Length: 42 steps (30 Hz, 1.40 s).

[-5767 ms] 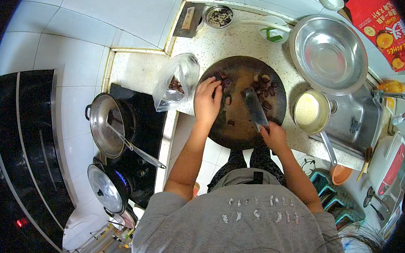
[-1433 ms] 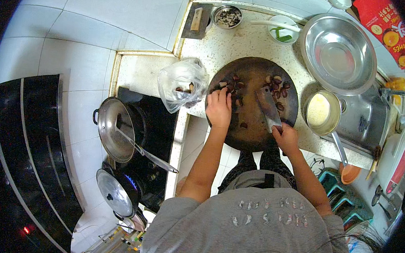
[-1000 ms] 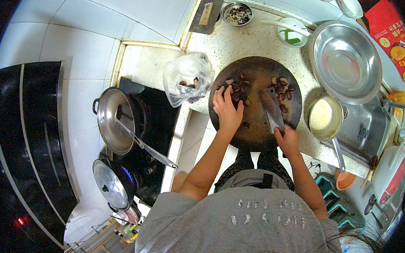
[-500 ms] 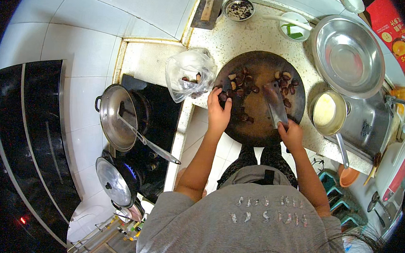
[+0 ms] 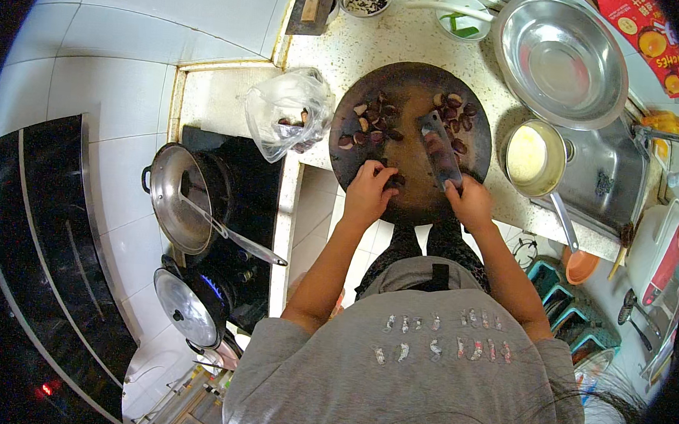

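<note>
A round dark wooden cutting board [image 5: 430, 159] lies on the counter in front of me. Brown chestnuts [image 5: 378, 114] are strewn over its left half, some showing pale cut faces. Another group of chestnuts [image 5: 453, 110] sits at its far right. Wrapped around a cleaver's handle, my right hand [image 5: 471, 201] holds the cleaver [image 5: 441, 150] with its broad blade pointing away over the board. My left hand [image 5: 368, 190] is at the board's near left, its fingertips closed on a dark chestnut [image 5: 395, 181], partly hidden by the fingers.
A clear plastic bag [image 5: 271, 117] of chestnuts stands left of the board. To the right are a saucepan [image 5: 534, 159], a large steel basin [image 5: 563, 58] and the sink [image 5: 593, 182]. A wok [image 5: 183, 201] and a lidded pot [image 5: 183, 307] over a blue flame are on the stove.
My left hand has moved from the board's left edge toward its near side, fingers now drawn together. The cleaver stays in my right hand. The whole view has shifted slightly.
</note>
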Motion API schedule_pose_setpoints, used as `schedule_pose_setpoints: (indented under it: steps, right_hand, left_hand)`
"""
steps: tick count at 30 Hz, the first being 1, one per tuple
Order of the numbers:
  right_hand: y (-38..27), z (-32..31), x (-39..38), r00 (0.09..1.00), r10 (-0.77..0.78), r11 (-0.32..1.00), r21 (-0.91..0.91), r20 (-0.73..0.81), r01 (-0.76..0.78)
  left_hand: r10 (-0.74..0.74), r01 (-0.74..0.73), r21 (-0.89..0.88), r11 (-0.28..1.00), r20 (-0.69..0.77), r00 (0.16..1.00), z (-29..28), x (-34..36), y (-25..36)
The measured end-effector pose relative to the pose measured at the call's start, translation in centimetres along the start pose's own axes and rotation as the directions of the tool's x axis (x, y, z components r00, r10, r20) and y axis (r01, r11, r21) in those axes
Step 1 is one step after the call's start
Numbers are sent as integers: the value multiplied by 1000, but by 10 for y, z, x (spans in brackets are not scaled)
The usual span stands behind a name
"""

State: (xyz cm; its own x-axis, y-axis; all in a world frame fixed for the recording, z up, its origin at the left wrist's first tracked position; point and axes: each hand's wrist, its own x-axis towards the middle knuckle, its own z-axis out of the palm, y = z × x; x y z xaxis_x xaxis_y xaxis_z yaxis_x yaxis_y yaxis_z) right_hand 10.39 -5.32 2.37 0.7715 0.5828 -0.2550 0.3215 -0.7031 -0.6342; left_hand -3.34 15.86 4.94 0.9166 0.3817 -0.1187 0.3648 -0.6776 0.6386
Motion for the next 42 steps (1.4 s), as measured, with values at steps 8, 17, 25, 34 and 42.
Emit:
schedule_pose_setpoints:
  steps: [8,17,25,34,42]
  right_hand:
    - [1,3,1,1000,17,1000,6,12,-17]
    - [6,2,2,1000,2,999,54,1,-2]
    - [9,5,3,1000,-14,998,64,2,13]
    - [9,7,5,999,-16,1000,-8,-41,15]
    - [6,5,3,998,29,1000,6,-47,-29]
  left_hand:
    - [96,-83,56,995,-297,950,-25,9,-24]
    - [-158,232,88,969,-502,851,-122,58,-95]
    - [-325,252,580,774,24,945,-123,94,-183]
    - [-255,161,610,776,69,965,-108,103,-142]
    - [-140,126,572,811,-20,990,-68,124,-147]
